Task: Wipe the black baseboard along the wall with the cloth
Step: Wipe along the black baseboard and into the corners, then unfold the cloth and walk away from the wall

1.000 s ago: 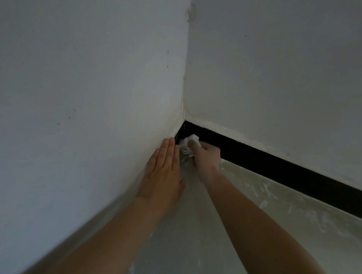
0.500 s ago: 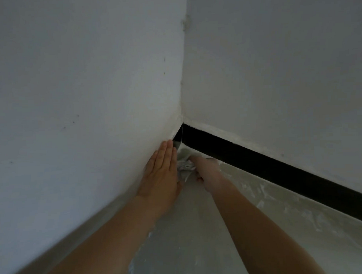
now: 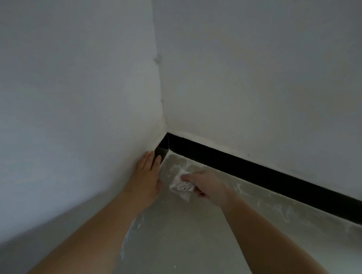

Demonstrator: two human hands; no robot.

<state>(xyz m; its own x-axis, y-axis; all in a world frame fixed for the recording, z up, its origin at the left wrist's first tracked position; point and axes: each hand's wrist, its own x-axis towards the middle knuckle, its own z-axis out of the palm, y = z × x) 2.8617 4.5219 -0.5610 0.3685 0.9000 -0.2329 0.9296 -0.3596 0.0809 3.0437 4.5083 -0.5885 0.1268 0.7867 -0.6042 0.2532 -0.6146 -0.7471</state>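
Observation:
A black baseboard runs along the foot of the right wall, from the room corner down to the right edge of the view. A short piece of it also shows on the left wall at the corner. My right hand grips a crumpled white cloth on the floor, a little in front of the corner and apart from the baseboard. My left hand lies flat, fingers together, against the foot of the left wall, its fingertips touching the black strip there.
Two white walls meet in a corner straight ahead. The grey floor shows pale dusty smears near the baseboard and around the cloth. Both forearms reach in from the bottom of the view.
My right hand has pulled the cloth out of the corner and down onto the floor, toward me. The left hand has stayed on the wall.

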